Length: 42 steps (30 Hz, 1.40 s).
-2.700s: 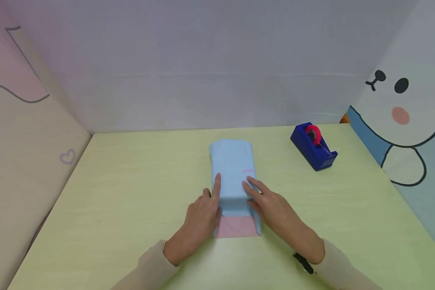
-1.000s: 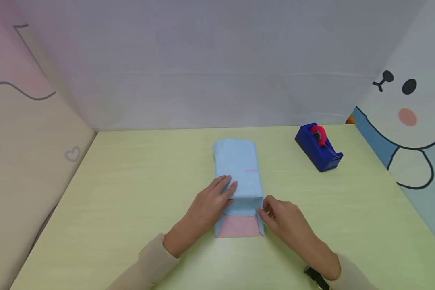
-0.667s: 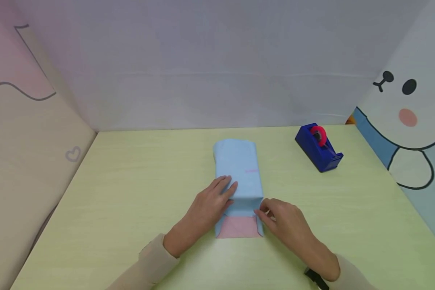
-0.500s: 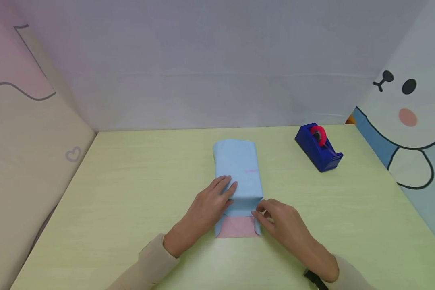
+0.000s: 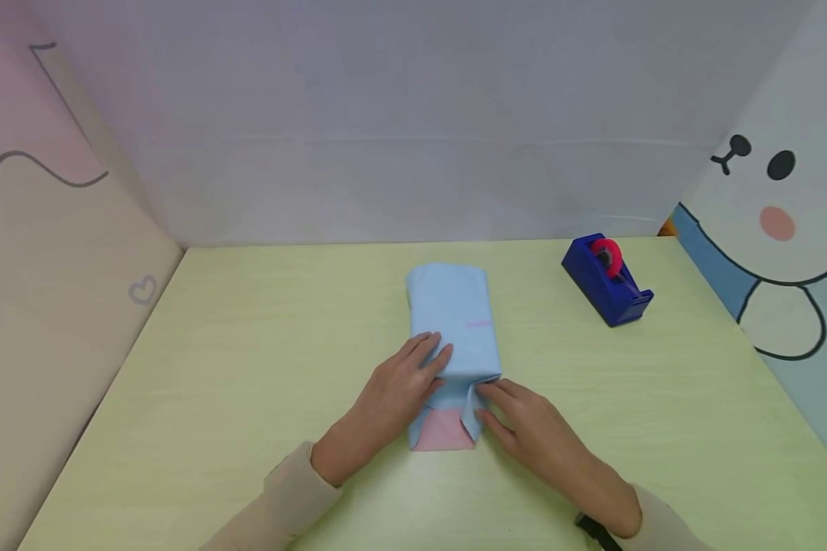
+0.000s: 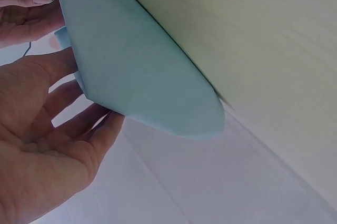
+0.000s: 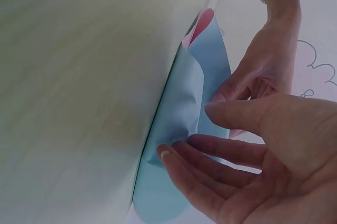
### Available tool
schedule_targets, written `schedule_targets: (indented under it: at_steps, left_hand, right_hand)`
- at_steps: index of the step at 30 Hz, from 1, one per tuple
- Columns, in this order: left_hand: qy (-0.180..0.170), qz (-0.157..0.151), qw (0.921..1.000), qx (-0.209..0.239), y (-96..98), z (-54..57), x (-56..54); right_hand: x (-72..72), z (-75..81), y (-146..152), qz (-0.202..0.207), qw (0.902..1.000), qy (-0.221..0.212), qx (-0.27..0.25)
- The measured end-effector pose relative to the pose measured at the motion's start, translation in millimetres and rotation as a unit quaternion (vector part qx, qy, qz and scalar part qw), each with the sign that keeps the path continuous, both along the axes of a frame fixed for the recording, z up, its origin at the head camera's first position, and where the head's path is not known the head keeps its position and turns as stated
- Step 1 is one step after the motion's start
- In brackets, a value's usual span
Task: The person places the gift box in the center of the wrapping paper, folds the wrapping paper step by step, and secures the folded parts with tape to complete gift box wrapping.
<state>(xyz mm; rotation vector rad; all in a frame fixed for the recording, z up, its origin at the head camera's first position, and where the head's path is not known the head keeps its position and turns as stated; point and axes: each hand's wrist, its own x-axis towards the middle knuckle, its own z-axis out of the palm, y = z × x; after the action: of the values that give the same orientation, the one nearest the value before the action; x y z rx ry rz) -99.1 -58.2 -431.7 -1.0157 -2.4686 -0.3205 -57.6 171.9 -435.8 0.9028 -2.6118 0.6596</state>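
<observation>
A block-shaped package wrapped in light blue paper (image 5: 452, 302) lies lengthwise on the table, a short pink mark on its top. At its near end the paper sticks out as a flap with a pink inner side (image 5: 442, 430). My left hand (image 5: 389, 394) rests on the package's top near the left edge, fingers extended. At the near right corner, my right hand (image 5: 540, 436) presses the paper's side inward with its fingertips, making a slanted fold. In the right wrist view, the fingers (image 7: 184, 174) touch the dented blue side, with the thumb near the paper's edge.
A dark blue tape dispenser (image 5: 603, 287) with a red-cored roll stands at the back right of the pale yellow-green table (image 5: 262, 329). A plain light wall (image 5: 413, 138) rises behind, with printed panels on both sides.
My right hand has moved from the package's top to its near right corner and pushed the side paper inward, narrowing the pink flap. My left hand has shifted onto the top and stayed there.
</observation>
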Motion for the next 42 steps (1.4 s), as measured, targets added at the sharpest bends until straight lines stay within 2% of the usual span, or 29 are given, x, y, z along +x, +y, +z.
schedule_targets:
  at_steps: [8, 16, 23, 30, 35, 42]
  left_hand:
    - [-0.002, -0.001, 1.0000, -0.004, 0.1, 1.2, -0.9]
    - [-0.011, 0.001, 0.9999, -0.005, -0.4, 2.0, -0.5]
    - [-0.011, 0.001, 0.9999, -0.007, -0.2, 1.9, -0.6]
    - [0.000, 0.002, 1.0000, -0.008, -0.7, 2.1, -0.1]
    - [0.001, 0.002, 1.0000, -0.007, -0.3, 1.4, -0.3]
    - [0.000, 0.007, 0.9999, -0.011, 0.0, 2.5, 0.0]
  right_hand:
    - [-1.2, -1.3, 0.5, 0.019, 0.9997, 0.006, 0.016]
    - [-0.6, -3.9, -1.0, 0.035, 0.9981, -0.018, 0.048]
    - [1.3, -3.9, -1.2, 0.041, 0.9970, -0.014, 0.064]
    - [3.1, -2.9, -4.6, 0.066, 0.9912, -0.028, 0.112]
    - [2.5, -5.3, -5.7, 0.074, 0.9891, -0.007, 0.127]
    - [1.6, -4.6, -4.9, 0.082, 0.9862, -0.006, 0.144]
